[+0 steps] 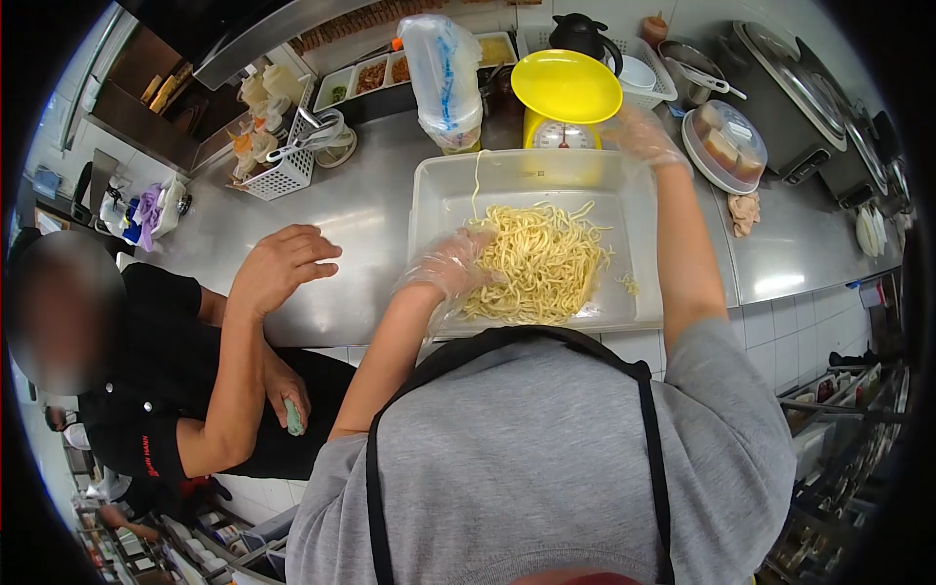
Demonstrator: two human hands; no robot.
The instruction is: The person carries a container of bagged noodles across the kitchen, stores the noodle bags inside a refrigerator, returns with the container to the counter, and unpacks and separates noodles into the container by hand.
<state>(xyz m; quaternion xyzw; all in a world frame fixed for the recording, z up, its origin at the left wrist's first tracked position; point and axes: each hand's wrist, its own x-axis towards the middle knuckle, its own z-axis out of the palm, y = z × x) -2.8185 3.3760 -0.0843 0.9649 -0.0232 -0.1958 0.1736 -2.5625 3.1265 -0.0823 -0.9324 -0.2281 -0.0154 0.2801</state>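
Observation:
A heap of yellow noodles (541, 261) lies in a wide, clear plastic tub (639, 268) on the steel counter. My left hand (450, 263), in a clear plastic glove, holds the left side of the heap, with its fingertips partly buried among the strands. One strand hangs over the tub's far rim. My right hand (648, 136), gloved too and slightly blurred, is stretched out past the far right corner of the tub. It is close beside the yellow kitchen scale (565, 90), fingers extended, with nothing visible in them.
A co-worker's bare hand (283, 268) hovers left of the tub; their other hand holds a greenish cloth (293, 417). Behind the tub stands a plastic-wrapped container (441, 83). A white bottle basket (278, 180) is at left, a domed container (723, 146) at right.

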